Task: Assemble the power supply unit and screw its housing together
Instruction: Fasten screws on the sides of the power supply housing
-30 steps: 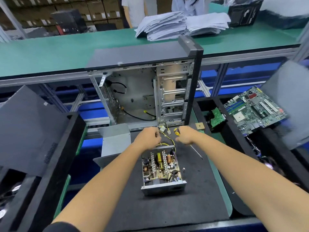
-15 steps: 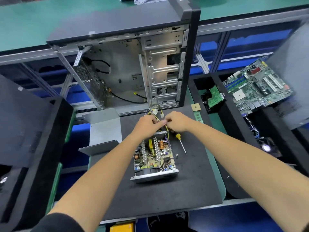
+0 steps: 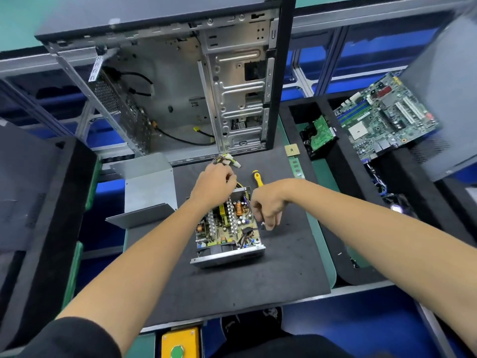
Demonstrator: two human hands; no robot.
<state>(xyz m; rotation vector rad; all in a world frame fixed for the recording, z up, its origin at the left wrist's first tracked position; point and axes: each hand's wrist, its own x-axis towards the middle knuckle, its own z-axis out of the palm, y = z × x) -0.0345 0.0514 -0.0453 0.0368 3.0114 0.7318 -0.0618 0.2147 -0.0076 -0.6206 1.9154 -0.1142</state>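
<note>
The right hand (image 3: pixel 267 205) has left the wires (image 3: pixel 227 161) and dropped beside the open box (image 3: pixel 227 228), fingers curled, maybe pinching a small screw; I cannot tell. The left hand (image 3: pixel 214 186) still grips wires. The lid (image 3: pixel 148 192) waits left, so screwing may come soon.

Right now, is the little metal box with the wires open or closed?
Open. The power supply has no lid on: its circuit board and parts show from above. A bent grey cover lies left of it.

No text, label, brand or number can be read anywhere in the frame; the small markings on the green motherboard (image 3: pixel 384 117) at upper right are too blurred.
</note>
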